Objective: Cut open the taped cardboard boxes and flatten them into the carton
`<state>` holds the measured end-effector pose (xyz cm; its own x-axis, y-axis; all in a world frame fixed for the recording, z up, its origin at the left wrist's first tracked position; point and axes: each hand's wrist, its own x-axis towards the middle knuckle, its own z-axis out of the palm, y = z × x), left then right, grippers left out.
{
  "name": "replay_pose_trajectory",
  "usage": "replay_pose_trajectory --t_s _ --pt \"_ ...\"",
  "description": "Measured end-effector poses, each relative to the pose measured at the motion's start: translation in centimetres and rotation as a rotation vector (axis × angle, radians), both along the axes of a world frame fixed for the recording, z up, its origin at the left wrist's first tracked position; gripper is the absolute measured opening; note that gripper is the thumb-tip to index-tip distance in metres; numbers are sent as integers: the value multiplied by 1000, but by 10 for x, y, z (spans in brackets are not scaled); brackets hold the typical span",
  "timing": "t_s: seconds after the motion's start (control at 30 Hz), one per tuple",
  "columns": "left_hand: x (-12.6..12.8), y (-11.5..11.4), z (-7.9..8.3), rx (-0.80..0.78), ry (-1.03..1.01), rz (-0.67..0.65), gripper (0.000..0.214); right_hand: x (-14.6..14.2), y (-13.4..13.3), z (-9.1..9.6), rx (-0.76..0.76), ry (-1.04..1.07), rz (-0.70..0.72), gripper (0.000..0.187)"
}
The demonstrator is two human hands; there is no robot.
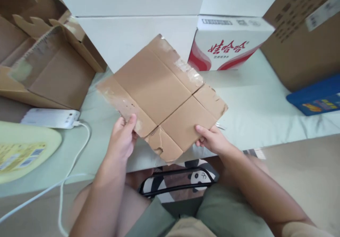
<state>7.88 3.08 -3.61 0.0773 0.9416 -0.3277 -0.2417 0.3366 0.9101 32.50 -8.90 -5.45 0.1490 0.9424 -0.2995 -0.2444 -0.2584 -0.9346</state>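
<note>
A brown piece of cardboard (151, 85), creased and partly covered with torn clear tape, is held up over the pale green cloth. My left hand (123, 136) grips its lower left edge, thumb on top. At the lower right edge, my right hand (211, 138) pinches the board between thumb and fingers. The board's near corner is torn and its right flap has a ragged edge. A small shiny object (220, 126) lies just past my right hand, mostly hidden under the board.
Brown cardboard boxes (66, 70) stand at left, near a white power bank (51, 118) with a cable (79, 152) and a pale yellow bottle (26, 152). White boxes (138, 35), a red-and-white carton (225, 47), a large brown box (300, 35) and a blue package (316, 95) line the back and right.
</note>
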Motion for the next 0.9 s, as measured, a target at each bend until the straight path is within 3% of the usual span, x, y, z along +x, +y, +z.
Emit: replay_pose_trajectory --t_s 0.1,0.2,0.23,0.33,0.43,0.57,0.73,0.83,0.9 --pt "-4 -2 7 -29 26 -88 67 31 -26 18 10 -84 -240 59" --pt "-6 -2 11 -15 103 -138 59 81 -65 37 50 -269 -760 59" --pt "-7 -2 11 -9 124 -150 54 100 -78 43 59 -309 -848 60" --pt "-5 -3 6 -6 148 -170 48 154 -110 53 66 -429 -1042 56" --pt "-3 -1 0 -7 161 -181 50 199 -119 55 -2 -567 -1070 39" --pt "0 5 -7 13 196 -186 53 257 -79 57 -60 -728 -993 39" --pt "2 16 -11 -33 255 -165 59 326 28 74 0 -684 -843 43" --pt "0 22 -14 -23 257 -141 55 339 75 72 -73 -630 -718 27" --pt "-2 25 -16 -32 251 -127 54 331 87 63 -158 -583 -686 19"
